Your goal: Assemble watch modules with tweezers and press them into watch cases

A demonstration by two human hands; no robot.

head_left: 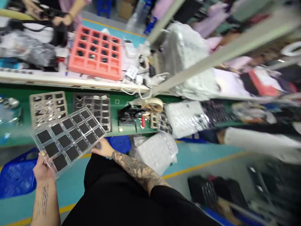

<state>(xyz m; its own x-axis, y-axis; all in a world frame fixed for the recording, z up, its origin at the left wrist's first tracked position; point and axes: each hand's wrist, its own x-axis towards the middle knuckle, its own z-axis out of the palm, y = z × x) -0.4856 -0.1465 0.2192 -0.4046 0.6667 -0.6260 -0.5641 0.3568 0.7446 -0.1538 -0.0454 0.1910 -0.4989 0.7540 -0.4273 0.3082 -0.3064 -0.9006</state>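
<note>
A clear plastic tray point(78, 132) with several square compartments, each showing a dark square piece, is held tilted in front of me. My left hand point(44, 166) grips its lower left corner, with the thumb on the rim. At the opposite end, my right hand point(102, 148) is closed on the lower right edge. The tray hangs over the front edge of the green bench point(117, 94). It partly covers a beige compartment tray point(48, 106) of small shiny parts and a dark compartment tray point(105, 108) behind it.
A coral compartment tray point(94, 67) rests on the white shelf behind the bench. Further right lie a tape reel point(154, 105), a black device point(130, 114) and bubble-wrapped packs point(187, 117). Blue stools point(17, 175) stand below. A person's hands point(63, 20) are at the far side.
</note>
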